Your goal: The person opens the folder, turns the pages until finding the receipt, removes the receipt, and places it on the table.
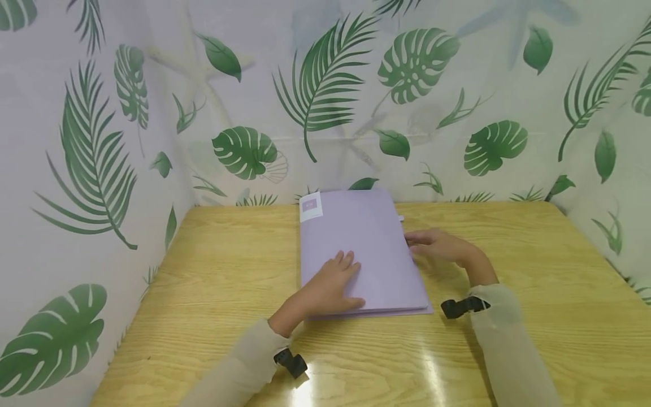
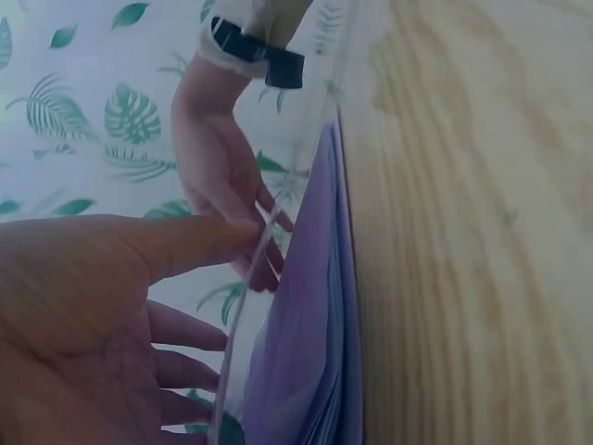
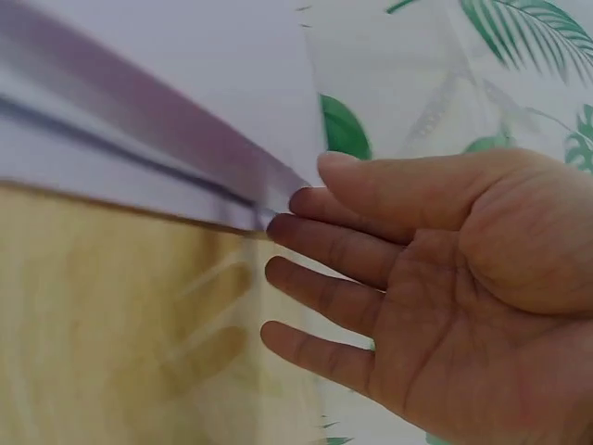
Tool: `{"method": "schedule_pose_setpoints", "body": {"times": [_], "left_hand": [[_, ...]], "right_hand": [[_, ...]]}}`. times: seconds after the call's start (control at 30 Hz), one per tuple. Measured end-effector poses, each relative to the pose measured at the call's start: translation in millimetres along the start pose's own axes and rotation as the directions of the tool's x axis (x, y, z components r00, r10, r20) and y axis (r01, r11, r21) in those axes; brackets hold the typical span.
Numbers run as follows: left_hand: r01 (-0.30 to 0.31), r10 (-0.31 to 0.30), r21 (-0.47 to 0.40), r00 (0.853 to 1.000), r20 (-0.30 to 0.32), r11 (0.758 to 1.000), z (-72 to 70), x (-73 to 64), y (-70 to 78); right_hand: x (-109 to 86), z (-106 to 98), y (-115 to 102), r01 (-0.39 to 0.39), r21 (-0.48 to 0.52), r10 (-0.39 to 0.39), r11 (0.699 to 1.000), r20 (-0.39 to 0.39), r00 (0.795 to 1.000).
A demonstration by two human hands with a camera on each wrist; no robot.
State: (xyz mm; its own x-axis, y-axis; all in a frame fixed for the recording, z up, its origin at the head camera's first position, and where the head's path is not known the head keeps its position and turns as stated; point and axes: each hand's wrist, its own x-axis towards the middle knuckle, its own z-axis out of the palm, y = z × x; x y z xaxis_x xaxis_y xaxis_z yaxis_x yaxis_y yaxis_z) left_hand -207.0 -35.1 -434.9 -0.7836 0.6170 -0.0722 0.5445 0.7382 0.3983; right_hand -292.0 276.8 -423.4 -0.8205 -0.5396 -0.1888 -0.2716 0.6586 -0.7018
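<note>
A lilac document folder (image 1: pixel 371 237) lies on the wooden table, a white label (image 1: pixel 311 207) at its upper left corner and a small pale tab on its right side. My left hand (image 1: pixel 333 288) rests on the cover's lower left part, fingers spread. The left wrist view shows layered sheets (image 2: pixel 338 371) between the covers at the near edge, below that hand's thumb. At the folder's right edge is my right hand (image 1: pixel 439 246), its fingertips right at the side. Those fingers (image 3: pixel 324 297) extend nearly straight in the right wrist view, with the thumb above them.
The wooden tabletop (image 1: pixel 239 254) extends on both sides of the folder. Behind and beside it hangs a pale cloth (image 1: pixel 432 124) printed with green leaves. Each wrist wears a black camera mount (image 1: pixel 464 307) over a light sleeve.
</note>
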Motion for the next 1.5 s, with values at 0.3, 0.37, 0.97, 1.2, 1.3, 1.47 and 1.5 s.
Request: {"method": "schedule_pose_setpoints", "body": {"times": [0.3,0.37,0.97,1.2,1.3,1.47,1.5], "left_hand": [[0.024,-0.029,0.092,0.998,0.048,0.995,4.7,-2.4,11.7],[0.018,-0.025,0.111,0.998,0.055,0.994,3.7,-2.8,11.0],[0.024,-0.031,0.124,0.998,0.052,0.992,-1.4,-6.9,4.1],[-0.036,0.033,0.121,0.999,0.021,0.992,4.5,-5.2,11.8],[-0.072,0.068,0.146,0.997,0.037,0.987,11.6,-4.0,14.2],[-0.093,0.087,0.179,0.995,0.04,0.979,18.9,-4.3,18.7],[-0.093,0.088,0.18,0.996,0.035,0.979,19.2,-4.5,19.7]], "right_hand": [[2.4,11.0,4.4,0.076,-0.166,-0.078,0.983,-0.003,0.997],[0.8,13.2,4.2,0.085,-0.206,-0.085,0.975,0.011,0.996],[-28.4,34.7,2.5,0.145,-0.464,-0.146,0.874,0.035,0.989],[-31.2,37.5,0.2,0.157,-0.518,-0.161,0.841,0.037,0.986],[-32.2,38.2,-1.9,0.16,-0.523,-0.162,0.837,0.043,0.986],[-32.7,38.9,-4.3,0.161,-0.522,-0.164,0.838,0.041,0.986],[-32.8,39.0,-4.6,0.158,-0.521,-0.161,0.839,0.039,0.986]]}}
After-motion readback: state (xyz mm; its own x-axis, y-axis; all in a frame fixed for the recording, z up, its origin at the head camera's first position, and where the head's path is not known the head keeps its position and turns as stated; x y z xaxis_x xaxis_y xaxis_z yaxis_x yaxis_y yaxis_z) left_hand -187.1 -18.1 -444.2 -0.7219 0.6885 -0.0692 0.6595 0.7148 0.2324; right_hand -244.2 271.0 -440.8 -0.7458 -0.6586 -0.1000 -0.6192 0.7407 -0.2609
